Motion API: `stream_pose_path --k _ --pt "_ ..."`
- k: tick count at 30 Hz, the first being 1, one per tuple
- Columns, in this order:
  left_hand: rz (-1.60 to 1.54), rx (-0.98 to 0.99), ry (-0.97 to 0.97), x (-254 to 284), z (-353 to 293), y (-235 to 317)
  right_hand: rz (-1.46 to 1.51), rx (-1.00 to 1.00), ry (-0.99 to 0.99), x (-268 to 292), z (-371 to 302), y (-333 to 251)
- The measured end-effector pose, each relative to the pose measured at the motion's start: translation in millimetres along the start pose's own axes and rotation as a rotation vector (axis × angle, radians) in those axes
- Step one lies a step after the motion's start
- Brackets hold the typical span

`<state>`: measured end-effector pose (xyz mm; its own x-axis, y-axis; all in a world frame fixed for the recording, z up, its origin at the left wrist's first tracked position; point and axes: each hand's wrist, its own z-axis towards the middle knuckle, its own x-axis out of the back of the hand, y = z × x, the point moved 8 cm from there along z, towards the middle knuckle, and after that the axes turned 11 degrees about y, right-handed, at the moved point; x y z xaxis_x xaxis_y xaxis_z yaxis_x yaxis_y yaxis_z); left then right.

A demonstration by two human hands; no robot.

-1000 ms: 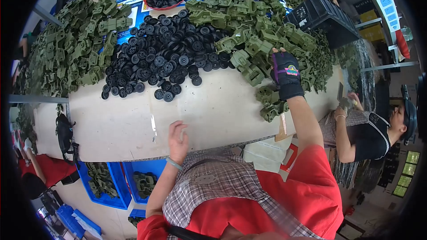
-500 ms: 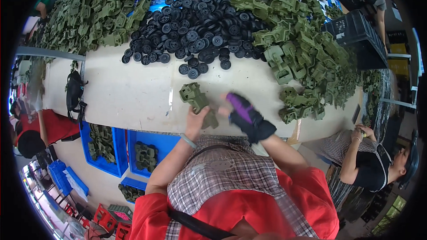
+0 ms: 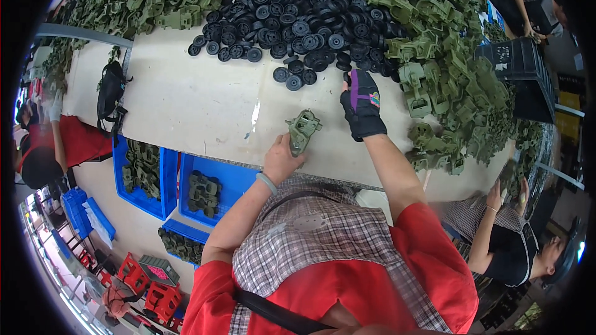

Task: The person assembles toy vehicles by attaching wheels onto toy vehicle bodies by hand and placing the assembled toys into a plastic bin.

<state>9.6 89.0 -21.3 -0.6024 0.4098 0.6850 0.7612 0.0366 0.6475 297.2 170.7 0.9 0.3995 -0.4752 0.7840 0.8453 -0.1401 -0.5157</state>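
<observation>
My left hand [image 3: 284, 159] grips an olive-green plastic toy vehicle body [image 3: 303, 129] just over the near part of the table. Its fingers wrap the body's lower end, and the open, cut-out top faces up. My right hand [image 3: 362, 102], in a black and purple glove with bare fingertips, reaches to the near edge of a heap of black toy wheels [image 3: 292, 18]. Thumb and fingers are closed there on a black wheel, which is mostly hidden. A few loose wheels [image 3: 293, 80] lie left of that hand.
Green toy bodies are heaped at the far left [image 3: 149, 0] and at the right [image 3: 459, 87]. A black crate [image 3: 518, 65] stands at the right. Blue bins [image 3: 220, 167] with dark green parts sit below the table's near edge. A co-worker [image 3: 503, 236] handles parts at right.
My right hand has moved away from the toy body, forward and right to the wheels. My left hand has shifted slightly right, turning the body. The view has moved a little.
</observation>
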Motion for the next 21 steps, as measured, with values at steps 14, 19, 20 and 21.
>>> stream_pose_path --k 14,19,20,21 --pt "0.149 -0.117 0.007 -45 9 25 -0.03 0.116 -0.387 51 -85 -4" --pt "0.176 -0.106 0.064 -52 3 28 0.237 0.043 -0.361 75 -65 -46" --pt "0.175 -0.07 0.056 -52 2 26 0.237 0.043 -0.363 78 -64 -53" --pt "0.174 -0.067 0.057 -52 1 26 0.224 0.129 -0.402 79 -64 -66"
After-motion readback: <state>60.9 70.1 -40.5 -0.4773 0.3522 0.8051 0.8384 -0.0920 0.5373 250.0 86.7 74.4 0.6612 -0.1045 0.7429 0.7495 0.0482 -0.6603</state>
